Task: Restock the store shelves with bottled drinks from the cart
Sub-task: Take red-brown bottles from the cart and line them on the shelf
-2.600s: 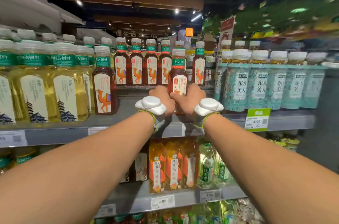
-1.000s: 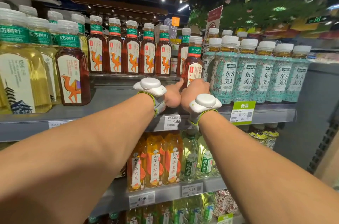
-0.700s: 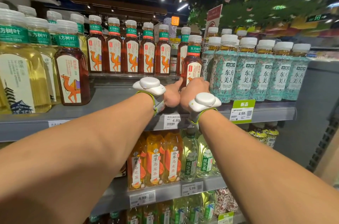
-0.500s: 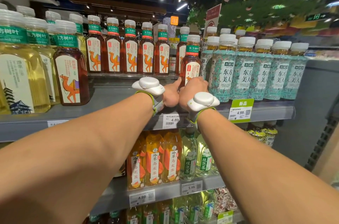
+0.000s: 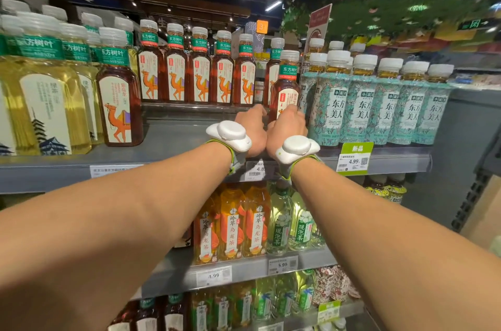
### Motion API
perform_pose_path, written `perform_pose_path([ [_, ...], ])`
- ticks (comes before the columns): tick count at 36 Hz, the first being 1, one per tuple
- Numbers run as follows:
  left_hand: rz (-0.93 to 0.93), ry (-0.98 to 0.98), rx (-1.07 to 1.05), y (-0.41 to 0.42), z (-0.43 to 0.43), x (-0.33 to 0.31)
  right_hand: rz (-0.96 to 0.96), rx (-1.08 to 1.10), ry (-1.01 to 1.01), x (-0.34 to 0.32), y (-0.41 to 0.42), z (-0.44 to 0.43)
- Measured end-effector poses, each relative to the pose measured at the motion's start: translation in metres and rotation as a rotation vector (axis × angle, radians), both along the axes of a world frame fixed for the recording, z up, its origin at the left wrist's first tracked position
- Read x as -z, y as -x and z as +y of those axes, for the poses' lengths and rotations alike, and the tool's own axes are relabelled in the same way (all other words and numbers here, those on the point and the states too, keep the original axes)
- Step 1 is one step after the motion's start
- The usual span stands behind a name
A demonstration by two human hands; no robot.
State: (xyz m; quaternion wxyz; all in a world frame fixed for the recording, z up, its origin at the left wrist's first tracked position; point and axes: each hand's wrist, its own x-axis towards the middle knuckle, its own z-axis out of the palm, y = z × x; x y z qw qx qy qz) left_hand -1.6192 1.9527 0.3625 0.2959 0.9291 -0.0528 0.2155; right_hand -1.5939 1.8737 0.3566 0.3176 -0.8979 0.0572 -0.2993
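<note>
Placing step. Gripped brown tea bottle point(image 5: 286, 86) with right hand point(image 5: 287, 128) near shelf point(image 5: 176, 141) front edge; left hand point(image 5: 252, 130) alongside, grip untellable. Needed next: clean release.

Left hand point(image 5: 253, 131), right hand point(image 5: 287, 127), outstretched, touching

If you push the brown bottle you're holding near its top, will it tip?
Probably, yes: the brown tea bottle is tall and fairly slim, so a high push may tip it. It looks full, so likely heavy. Its smooth plastic might slip in the right hand.
</note>
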Motion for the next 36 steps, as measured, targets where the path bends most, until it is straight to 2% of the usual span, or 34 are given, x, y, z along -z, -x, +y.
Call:
perform_pose_path([
  [3,-0.065,0.059,0.013,0.016,0.002,-0.005,-0.065,-0.079,0.050,0.000,0.016,-0.004],
  [7,-0.147,0.023,0.001,0.039,0.007,-0.007,-0.228,-0.068,0.180,0.000,0.043,-0.009],
  [12,-0.247,-0.025,-0.012,0.074,0.019,-0.002,-0.249,-0.128,0.178,0.005,0.074,-0.009],
  [19,-0.236,-0.082,-0.068,0.126,0.034,0.026,-0.176,-0.309,0.101,0.033,0.120,0.001],
  [29,-0.105,0.001,-0.155,0.186,0.044,0.068,-0.071,-0.346,0.054,0.069,0.185,0.009],
  [36,-0.088,0.069,-0.104,0.228,0.051,0.104,0.003,-0.321,0.059,0.099,0.230,0.017],
])
